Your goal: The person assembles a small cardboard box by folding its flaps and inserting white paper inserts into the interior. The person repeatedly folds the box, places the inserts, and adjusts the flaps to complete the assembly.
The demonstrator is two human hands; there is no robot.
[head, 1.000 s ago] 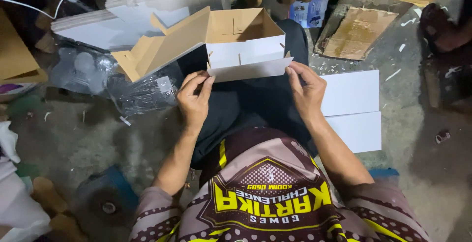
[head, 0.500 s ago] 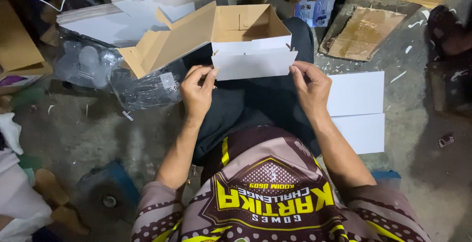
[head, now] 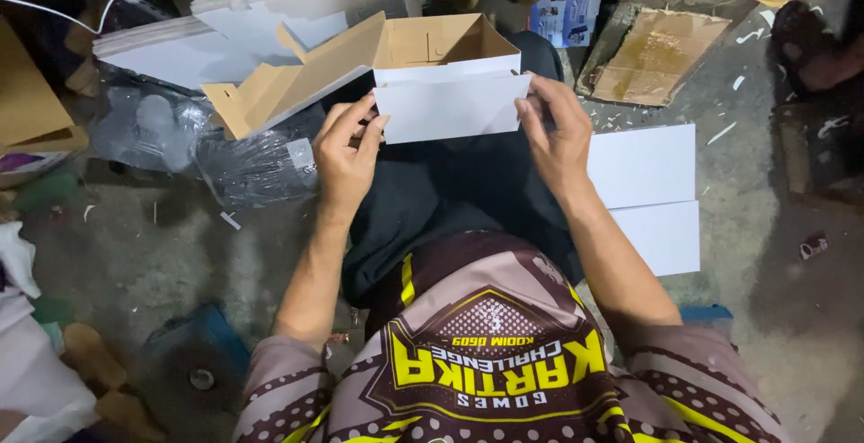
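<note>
My left hand (head: 346, 151) pinched the left edge of the box's white front flap (head: 450, 106), thumb on the near face and fingers curled behind it, while my right hand (head: 553, 133) gripped the right edge of the same flap in the same way, fingers spread along its end. Between them I held one cardboard box (head: 432, 56), white outside and brown inside, raised over my lap with its open mouth turned up and slightly toward me. Its long axis ran left to right across my body, and the front flap hung down along that same line, facing me. The lid (head: 297, 88) was still open, swung out to my left and tilted down, its brown inner side showing and its tuck tabs pointing toward the floor at the left. Below the box lay my dark trousers (head: 450, 200), and nearer still my patterned jersey (head: 486, 371). To my right, on the grey concrete floor (head: 783, 317), lay two flat white sheets (head: 643, 169), one just beyond the other and touching along an edge, both with their long sides running left to right. Beyond the box to the left stood a stack of flat white box blanks (head: 234, 25); I could not count them. Just left of my left hand sat a crumpled clear plastic bag (head: 225, 160). Farther off to the right lay one brown flattened piece of cardboard (head: 657, 52), and a blue-and-white small carton (head: 565, 20) stood beyond the box.
</note>
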